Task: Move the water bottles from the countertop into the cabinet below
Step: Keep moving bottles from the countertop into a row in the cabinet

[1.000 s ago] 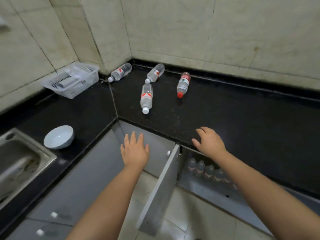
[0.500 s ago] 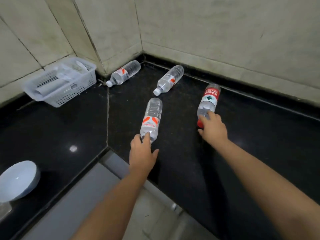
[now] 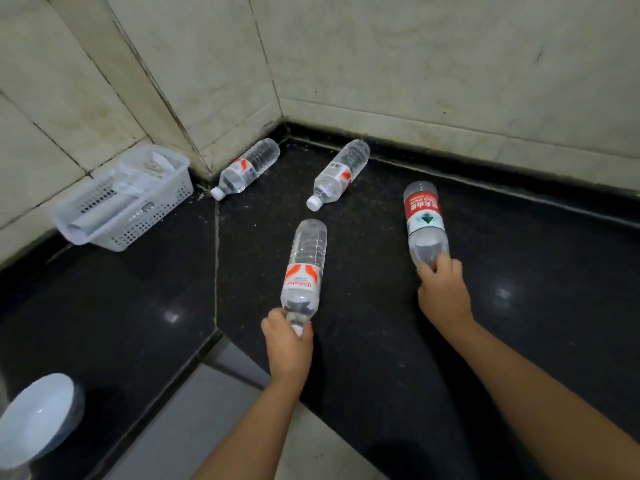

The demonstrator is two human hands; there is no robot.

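At frame centre the left hand (image 3: 289, 342) fingers grip the orange-label bottle (image 3: 304, 268) neck, while the right hand (image 3: 443, 291) fingers grip the red-label bottle (image 3: 424, 220) neck on the table (image 3: 519, 323).

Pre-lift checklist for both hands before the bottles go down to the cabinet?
1. Left hand grips the cap end of the orange-label bottle: ok.
2. Right hand grips the cap end of the red-label bottle: ok.
3. Both held bottles capped: cannot tell, the fingers cover the caps.
4. Lift path free: ok, the two far bottles lie apart near the wall, and the basket and the bowl sit off to the left.
5. Cabinet door open and space inside: cannot tell, the opening is out of this view.
6. Bottles left on the countertop after this lift: two, task not done.
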